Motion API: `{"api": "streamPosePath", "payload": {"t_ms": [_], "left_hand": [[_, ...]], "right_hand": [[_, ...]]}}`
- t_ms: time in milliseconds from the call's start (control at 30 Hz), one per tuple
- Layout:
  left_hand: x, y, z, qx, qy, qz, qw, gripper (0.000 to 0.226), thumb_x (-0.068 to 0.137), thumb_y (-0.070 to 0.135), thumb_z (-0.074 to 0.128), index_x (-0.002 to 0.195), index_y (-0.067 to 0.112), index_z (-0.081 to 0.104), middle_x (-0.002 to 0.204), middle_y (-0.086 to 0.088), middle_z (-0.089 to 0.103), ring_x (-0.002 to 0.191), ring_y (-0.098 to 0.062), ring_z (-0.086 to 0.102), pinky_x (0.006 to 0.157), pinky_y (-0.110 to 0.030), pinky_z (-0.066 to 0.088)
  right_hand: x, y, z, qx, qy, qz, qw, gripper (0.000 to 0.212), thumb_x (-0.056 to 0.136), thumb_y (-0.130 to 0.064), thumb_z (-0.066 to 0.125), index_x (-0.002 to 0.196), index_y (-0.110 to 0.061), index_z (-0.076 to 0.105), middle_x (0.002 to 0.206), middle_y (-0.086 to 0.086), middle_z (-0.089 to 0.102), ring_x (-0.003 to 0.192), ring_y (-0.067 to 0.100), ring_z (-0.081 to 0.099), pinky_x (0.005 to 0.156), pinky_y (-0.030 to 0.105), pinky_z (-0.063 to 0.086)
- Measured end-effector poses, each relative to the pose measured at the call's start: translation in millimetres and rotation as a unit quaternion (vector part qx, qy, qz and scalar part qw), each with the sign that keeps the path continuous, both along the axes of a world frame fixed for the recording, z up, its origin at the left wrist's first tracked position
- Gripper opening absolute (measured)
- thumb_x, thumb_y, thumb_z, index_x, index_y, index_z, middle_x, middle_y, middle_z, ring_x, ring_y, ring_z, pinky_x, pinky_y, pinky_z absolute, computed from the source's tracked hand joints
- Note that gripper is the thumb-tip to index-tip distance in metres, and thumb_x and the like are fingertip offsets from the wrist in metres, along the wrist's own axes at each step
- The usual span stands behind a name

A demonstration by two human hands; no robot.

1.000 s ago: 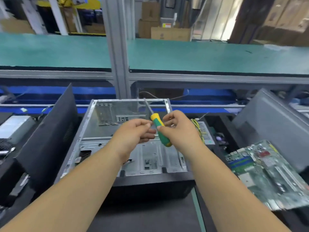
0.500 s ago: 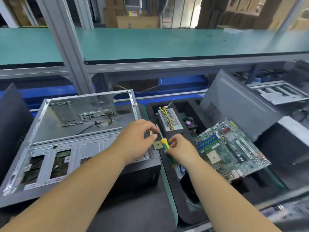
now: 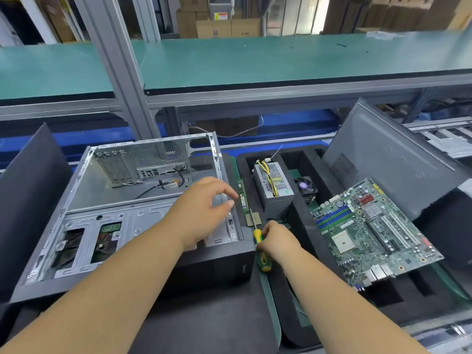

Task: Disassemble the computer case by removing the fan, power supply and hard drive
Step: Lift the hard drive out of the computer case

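The open computer case (image 3: 84, 190) lies on its side at the left, its inside nearly bare apart from a loose cable. My left hand (image 3: 201, 210) hovers over the case's right edge, fingers loosely spread and holding nothing. My right hand (image 3: 278, 242) grips a yellow-and-green screwdriver (image 3: 261, 247) just right of the case, its tip pointing away near a small square chip (image 3: 253, 217). The power supply (image 3: 274, 185) with yellow wires stands in a black foam tray (image 3: 293, 218). A fan (image 3: 305, 187) sits in the slot beside it.
A green motherboard (image 3: 370, 231) lies tilted across the foam tray at the right. A grey side panel (image 3: 390, 159) leans behind it. A dark panel (image 3: 28, 190) leans at the far left. A memory stick (image 3: 242, 198) lies between case and tray. A green shelf (image 3: 281, 57) spans above.
My view has swung right, from the case toward the foam tray. My left hand let go of the screwdriver and moved apart; my right hand carried the tool down beside the case.
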State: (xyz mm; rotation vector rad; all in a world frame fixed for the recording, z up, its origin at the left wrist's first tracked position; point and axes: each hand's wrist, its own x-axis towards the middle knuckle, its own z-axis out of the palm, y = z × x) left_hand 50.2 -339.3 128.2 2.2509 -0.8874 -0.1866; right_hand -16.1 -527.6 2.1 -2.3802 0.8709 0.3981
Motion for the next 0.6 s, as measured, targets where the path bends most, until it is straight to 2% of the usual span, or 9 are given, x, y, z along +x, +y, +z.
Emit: {"api": "streamPosePath", "payload": {"t_ms": [133,300,367,433,533,600], "left_hand": [[7,15,2,-0.041,0.017,0.018,0.999,0.016,0.092,0.025,0.061,0.093,0.040,0.067,0.106,0.020,0.056,0.103,0.008,0.050,0.089,-0.016,0.036],[15,32,5,-0.049,0.019,0.028,0.998,0.014,0.092,0.027,0.061,0.094,0.039,0.067,0.104,0.021,0.056,0.101,0.010,0.050,0.086,-0.013,0.036],[20,45,9,-0.048,0.012,0.026,0.998,0.013,0.092,0.028,0.062,0.095,0.039,0.067,0.105,0.021,0.056,0.102,0.010,0.050,0.088,-0.013,0.036],[29,64,14,-0.050,-0.001,0.041,0.998,0.013,0.092,0.029,0.062,0.097,0.039,0.067,0.106,0.023,0.055,0.103,0.014,0.048,0.084,-0.009,0.034],[42,102,19,-0.074,-0.008,0.096,0.993,0.015,0.092,0.027,0.062,0.098,0.039,0.067,0.105,0.024,0.055,0.099,0.020,0.046,0.078,-0.005,0.032],[50,131,18,-0.068,-0.003,0.129,0.989,0.015,0.093,0.027,0.062,0.098,0.041,0.065,0.106,0.026,0.053,0.098,0.020,0.046,0.079,-0.005,0.032]], "right_hand": [[7,-3,11,0.008,0.023,0.025,0.999,0.032,0.085,-0.028,0.070,0.111,-0.019,0.054,0.109,0.004,0.062,0.101,0.024,0.060,0.084,0.033,0.049],[14,1,26,0.005,0.047,0.039,0.998,0.021,0.089,-0.022,0.065,0.107,-0.014,0.057,0.102,0.006,0.061,0.090,0.027,0.058,0.080,0.033,0.048],[20,0,40,0.004,-0.014,0.007,1.000,0.022,0.089,-0.024,0.065,0.109,-0.015,0.059,0.104,0.005,0.063,0.096,0.026,0.062,0.083,0.035,0.051],[34,4,65,0.014,-0.112,-0.023,0.993,0.020,0.090,-0.028,0.064,0.109,-0.020,0.061,0.101,0.000,0.064,0.093,0.022,0.063,0.082,0.035,0.053],[64,25,114,0.028,-0.252,-0.017,0.967,0.011,0.090,-0.031,0.062,0.101,-0.027,0.064,0.090,-0.008,0.065,0.079,0.013,0.062,0.069,0.030,0.049],[84,51,142,0.057,-0.307,0.009,0.950,0.005,0.089,-0.032,0.062,0.093,-0.030,0.064,0.087,-0.011,0.066,0.078,0.011,0.061,0.066,0.028,0.045]]}}
